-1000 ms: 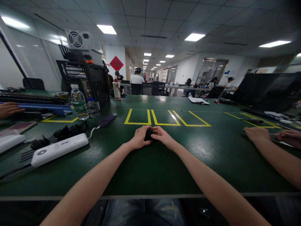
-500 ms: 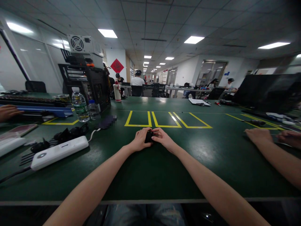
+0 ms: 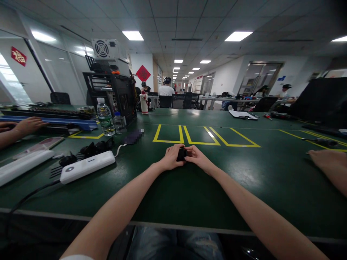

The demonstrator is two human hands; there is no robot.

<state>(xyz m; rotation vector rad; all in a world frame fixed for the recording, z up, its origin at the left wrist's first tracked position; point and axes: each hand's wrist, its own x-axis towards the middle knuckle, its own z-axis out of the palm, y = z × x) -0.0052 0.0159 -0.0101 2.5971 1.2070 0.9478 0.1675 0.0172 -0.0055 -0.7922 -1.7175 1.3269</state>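
Observation:
A small black object point(image 3: 181, 154) is held between my two hands, low over the green table point(image 3: 168, 195), just in front of the yellow tape outlines. My left hand point(image 3: 172, 157) wraps its fingers and thumb round the object's left side. From the right, my right hand point(image 3: 197, 159) pinches it with thumb and fingertips. The fingers hide much of the object, so its details are too small to make out.
At the left lie a white power strip point(image 3: 88, 167), black cable parts and a phone. Behind them stand a water bottle point(image 3: 105, 117) and an open computer case point(image 3: 121, 95). Other people's hands rest at the far left and far right. A clipboard point(image 3: 242, 114) lies at the back.
The view has turned slightly left, so everything appears shifted to the right. Both my hands still hold the black object. At the left, another person's hand reaches further into view.

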